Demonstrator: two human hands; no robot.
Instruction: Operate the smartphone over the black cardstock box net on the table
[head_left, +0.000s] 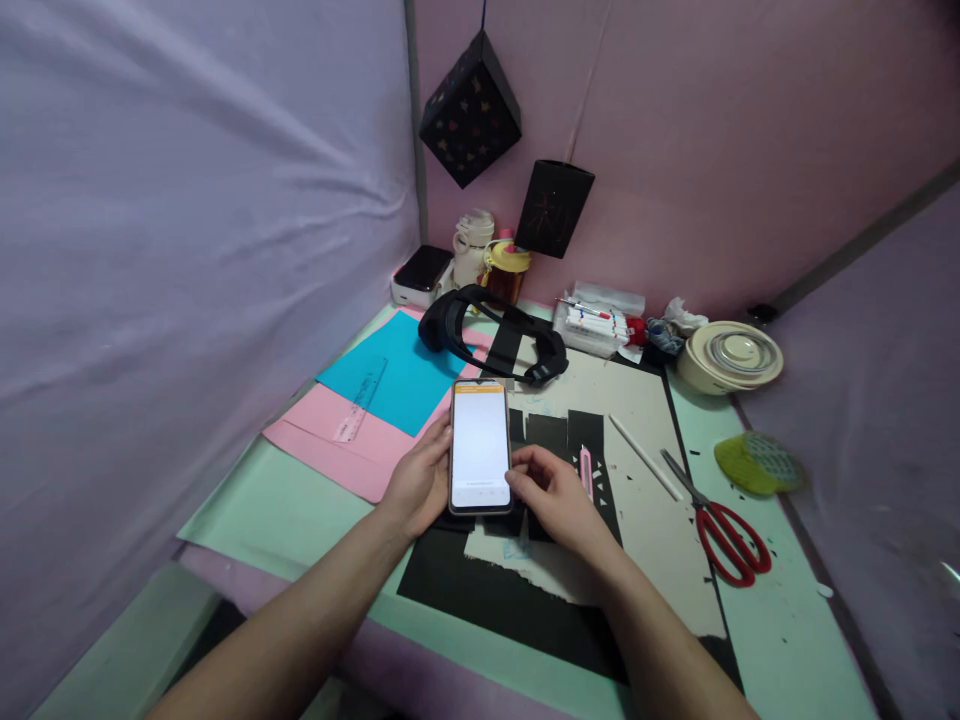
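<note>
A smartphone [480,440] with a lit, mostly white screen and an orange bar at its top is held upright over the middle of the table. My left hand [420,482] is closed around its left edge, the fingers partly hidden behind it. At the lower right edge, my right hand [551,490] grips the phone with bent thumb and fingers. Beneath lie black paper pieces [547,432] and a torn pale board [517,548]. A pink craft knife [586,472] lies just past my right hand, beside small cut paper bits.
Red-handled scissors [731,540] and a white stick [645,457] lie to the right. Blue paper [397,375] and a clear ruler [361,400] are at left. A black headset [457,330], drink containers [508,270] and a round lidded bowl [731,355] stand behind. Black boxes [555,208] hang above.
</note>
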